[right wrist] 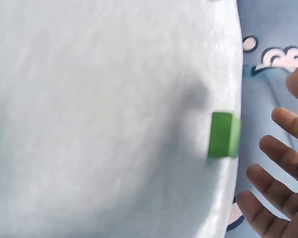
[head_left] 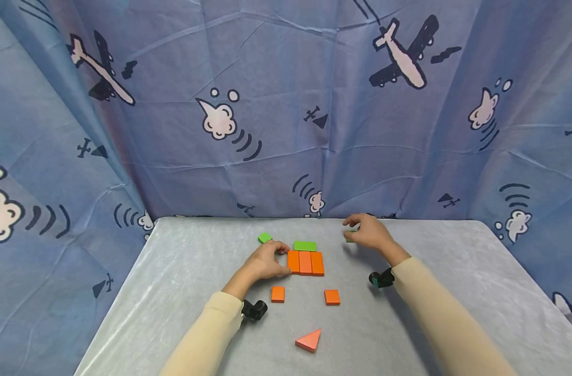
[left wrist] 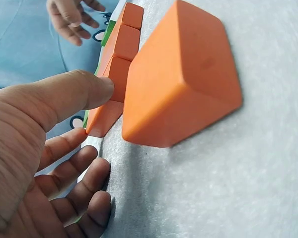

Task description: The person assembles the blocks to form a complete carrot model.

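Three orange blocks point(head_left: 305, 262) lie side by side, with a long green block point(head_left: 305, 246) along their far side. My left hand point(head_left: 267, 260) is at the left end of this row; its thumb and index finger pinch the leftmost orange block point(left wrist: 104, 119) at its near and far ends. The other fingers point(left wrist: 97, 208) hang loosely curved. On the right, my right hand point(head_left: 368, 231) hovers with spread fingers above the far part of the table. A small green block point(right wrist: 223, 135) lies beside its fingers, partly hidden by the hand in the head view.
Two orange square blocks point(head_left: 277, 294) lie nearer, left and right. An orange-red triangular block point(head_left: 308, 341) lies nearest. Another small green block point(head_left: 264, 237) sits beyond my left hand. The grey cloth-covered table point(head_left: 182, 292) ends at a blue patterned curtain point(head_left: 276, 104).
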A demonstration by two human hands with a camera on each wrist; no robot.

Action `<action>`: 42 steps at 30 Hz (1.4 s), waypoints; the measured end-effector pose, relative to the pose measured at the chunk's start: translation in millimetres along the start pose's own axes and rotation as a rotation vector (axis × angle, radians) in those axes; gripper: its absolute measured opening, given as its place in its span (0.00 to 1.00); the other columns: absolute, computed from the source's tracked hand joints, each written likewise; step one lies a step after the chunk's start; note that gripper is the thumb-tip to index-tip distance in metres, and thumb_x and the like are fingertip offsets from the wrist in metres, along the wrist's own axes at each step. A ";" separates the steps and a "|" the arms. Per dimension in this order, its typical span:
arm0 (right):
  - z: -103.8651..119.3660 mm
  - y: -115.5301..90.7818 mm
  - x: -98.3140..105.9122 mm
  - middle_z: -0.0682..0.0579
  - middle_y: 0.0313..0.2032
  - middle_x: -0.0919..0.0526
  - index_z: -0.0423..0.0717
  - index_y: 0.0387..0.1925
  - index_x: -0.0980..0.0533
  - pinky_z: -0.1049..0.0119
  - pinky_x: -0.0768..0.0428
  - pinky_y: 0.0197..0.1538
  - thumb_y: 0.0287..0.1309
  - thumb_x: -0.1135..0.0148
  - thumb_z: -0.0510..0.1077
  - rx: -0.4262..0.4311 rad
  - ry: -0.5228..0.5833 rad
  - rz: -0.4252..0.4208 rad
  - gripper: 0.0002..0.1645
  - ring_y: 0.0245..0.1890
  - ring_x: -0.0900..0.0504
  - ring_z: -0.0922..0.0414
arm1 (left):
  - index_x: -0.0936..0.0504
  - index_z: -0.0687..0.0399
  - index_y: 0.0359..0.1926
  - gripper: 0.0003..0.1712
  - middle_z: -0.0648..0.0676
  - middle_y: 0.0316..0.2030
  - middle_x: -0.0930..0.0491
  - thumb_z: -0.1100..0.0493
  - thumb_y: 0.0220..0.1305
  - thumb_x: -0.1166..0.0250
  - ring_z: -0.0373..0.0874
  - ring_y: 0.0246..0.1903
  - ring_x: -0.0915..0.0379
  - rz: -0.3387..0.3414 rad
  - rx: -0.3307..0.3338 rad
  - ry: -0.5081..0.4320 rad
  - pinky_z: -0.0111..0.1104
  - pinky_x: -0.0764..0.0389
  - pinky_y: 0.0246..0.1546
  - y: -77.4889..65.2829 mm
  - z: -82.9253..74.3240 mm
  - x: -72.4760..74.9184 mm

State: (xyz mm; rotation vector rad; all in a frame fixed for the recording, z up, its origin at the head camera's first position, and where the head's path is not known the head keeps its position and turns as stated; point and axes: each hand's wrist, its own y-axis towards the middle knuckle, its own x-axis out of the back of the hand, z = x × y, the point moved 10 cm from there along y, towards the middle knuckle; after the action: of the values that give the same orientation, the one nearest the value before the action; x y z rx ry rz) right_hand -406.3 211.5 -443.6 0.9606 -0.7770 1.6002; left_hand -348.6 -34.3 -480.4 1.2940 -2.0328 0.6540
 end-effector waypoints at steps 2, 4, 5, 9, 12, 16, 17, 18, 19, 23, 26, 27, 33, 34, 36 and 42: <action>-7.3 -0.1 -1.2 0.39 0.49 0.20 0.44 0.50 0.20 0.51 0.20 0.41 0.53 0.38 0.49 -0.004 -0.009 0.002 0.23 0.45 0.19 0.44 | 0.22 0.51 0.54 0.31 0.51 0.49 0.23 0.55 0.46 0.25 0.40 0.37 0.31 0.000 0.000 0.001 0.34 0.27 0.44 0.0 0.4 0.0; -13.3 0.0 -2.6 0.39 0.48 0.20 0.44 0.49 0.20 0.51 0.20 0.42 0.52 0.37 0.48 -0.004 -0.018 0.001 0.22 0.45 0.20 0.44 | 0.22 0.50 0.54 0.30 0.51 0.49 0.23 0.54 0.47 0.25 0.41 0.38 0.30 0.001 0.004 0.002 0.35 0.27 0.46 0.1 1.2 -0.2; -15.9 0.0 -3.4 0.40 0.48 0.20 0.44 0.49 0.20 0.51 0.21 0.42 0.51 0.36 0.48 -0.004 -0.024 0.000 0.22 0.44 0.20 0.44 | 0.22 0.50 0.54 0.30 0.51 0.49 0.23 0.54 0.47 0.25 0.41 0.39 0.30 0.002 0.004 0.002 0.36 0.27 0.47 0.1 1.3 -0.3; -23.5 0.1 -6.2 0.40 0.46 0.22 0.45 0.48 0.19 0.51 0.21 0.41 0.48 0.35 0.46 -0.011 -0.029 -0.004 0.22 0.44 0.21 0.44 | 0.22 0.50 0.54 0.30 0.51 0.49 0.23 0.54 0.46 0.25 0.42 0.43 0.29 0.003 0.000 0.001 0.37 0.26 0.49 -0.2 0.6 -0.2; -26.1 0.4 -8.2 0.41 0.45 0.23 0.44 0.48 0.19 0.51 0.22 0.41 0.47 0.33 0.45 -0.010 -0.028 -0.005 0.23 0.44 0.21 0.45 | 0.21 0.51 0.53 0.30 0.51 0.49 0.23 0.54 0.46 0.25 0.41 0.41 0.29 0.002 -0.004 -0.006 0.36 0.26 0.47 -0.6 0.4 -0.2; -25.8 1.5 -9.3 0.41 0.45 0.21 0.43 0.48 0.19 0.51 0.22 0.42 0.46 0.31 0.43 0.013 -0.031 -0.016 0.23 0.43 0.21 0.46 | 0.21 0.51 0.53 0.30 0.51 0.48 0.23 0.55 0.46 0.25 0.40 0.35 0.31 0.002 -0.004 -0.013 0.34 0.27 0.42 -0.7 1.5 -0.6; -25.5 1.7 -9.6 0.40 0.45 0.20 0.42 0.48 0.19 0.51 0.22 0.42 0.46 0.31 0.43 0.020 -0.031 -0.016 0.23 0.43 0.21 0.46 | 0.21 0.51 0.53 0.30 0.51 0.48 0.23 0.54 0.46 0.25 0.40 0.35 0.31 0.002 -0.003 -0.013 0.34 0.27 0.41 -0.3 2.0 -0.8; -25.5 1.9 -9.7 0.40 0.45 0.19 0.42 0.48 0.19 0.51 0.22 0.43 0.46 0.31 0.42 0.022 -0.031 -0.019 0.23 0.43 0.21 0.47 | 0.21 0.51 0.53 0.30 0.51 0.48 0.23 0.54 0.46 0.25 0.40 0.34 0.31 0.001 -0.004 -0.014 0.33 0.27 0.40 -0.3 2.0 -0.8; -25.3 2.1 -9.9 0.40 0.45 0.18 0.41 0.48 0.19 0.51 0.22 0.44 0.46 0.31 0.42 0.027 -0.033 -0.020 0.24 0.43 0.20 0.47 | 0.21 0.51 0.53 0.30 0.51 0.48 0.23 0.55 0.46 0.25 0.40 0.34 0.31 0.001 -0.003 -0.016 0.33 0.27 0.40 -0.2 2.0 -0.8; -25.2 2.4 -10.3 0.40 0.46 0.17 0.39 0.49 0.20 0.51 0.21 0.44 0.47 0.32 0.41 0.026 -0.021 -0.014 0.24 0.44 0.19 0.46 | 0.21 0.51 0.54 0.30 0.51 0.49 0.23 0.54 0.46 0.24 0.40 0.34 0.31 0.003 -0.001 -0.025 0.33 0.27 0.40 0.3 3.0 -1.0; -24.9 3.3 -10.3 0.39 0.45 0.17 0.39 0.48 0.20 0.53 0.20 0.41 0.47 0.32 0.41 0.023 -0.006 -0.014 0.23 0.43 0.18 0.45 | 0.21 0.51 0.54 0.30 0.51 0.49 0.23 0.55 0.46 0.24 0.40 0.34 0.31 0.005 -0.001 -0.031 0.33 0.27 0.39 0.2 3.7 -1.0; -24.9 3.6 -10.6 0.39 0.45 0.17 0.39 0.48 0.20 0.54 0.20 0.40 0.47 0.32 0.40 0.019 0.000 -0.013 0.22 0.43 0.18 0.45 | 0.21 0.51 0.54 0.30 0.51 0.49 0.23 0.55 0.47 0.24 0.40 0.34 0.31 0.005 -0.001 -0.032 0.33 0.27 0.39 0.2 3.8 -0.8; -18.8 5.7 -14.3 0.41 0.45 0.18 0.40 0.47 0.20 0.59 0.20 0.37 0.49 0.32 0.42 0.025 0.019 -0.005 0.22 0.41 0.19 0.48 | 0.21 0.50 0.53 0.30 0.51 0.49 0.23 0.54 0.46 0.24 0.40 0.33 0.31 0.002 -0.002 -0.029 0.33 0.27 0.38 0.7 4.1 0.4; -15.5 6.1 -14.9 0.40 0.45 0.18 0.39 0.47 0.20 0.58 0.19 0.38 0.49 0.32 0.42 0.037 0.021 -0.006 0.21 0.40 0.19 0.48 | 0.21 0.50 0.54 0.30 0.51 0.49 0.23 0.54 0.46 0.24 0.40 0.33 0.31 0.001 -0.002 -0.029 0.33 0.27 0.38 0.9 4.2 0.5; -8.5 6.9 -16.3 0.40 0.45 0.17 0.40 0.47 0.20 0.56 0.19 0.40 0.49 0.32 0.42 0.049 0.026 -0.008 0.21 0.40 0.19 0.48 | 0.22 0.50 0.54 0.31 0.51 0.49 0.23 0.54 0.46 0.24 0.40 0.33 0.31 0.003 0.001 -0.025 0.32 0.27 0.38 1.6 4.4 0.2; 12.7 10.3 -22.6 0.42 0.46 0.18 0.42 0.47 0.20 0.53 0.20 0.45 0.50 0.32 0.44 0.045 0.034 0.001 0.21 0.41 0.19 0.48 | 0.21 0.50 0.53 0.31 0.51 0.49 0.23 0.54 0.46 0.24 0.40 0.33 0.31 0.006 0.005 -0.027 0.33 0.28 0.38 0.9 2.7 0.9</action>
State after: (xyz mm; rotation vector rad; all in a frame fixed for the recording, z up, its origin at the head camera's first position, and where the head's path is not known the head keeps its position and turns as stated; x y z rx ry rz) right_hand -411.3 188.0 -457.9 0.9629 -0.7212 1.6365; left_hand -350.4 -36.4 -481.6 1.3068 -2.0589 0.6473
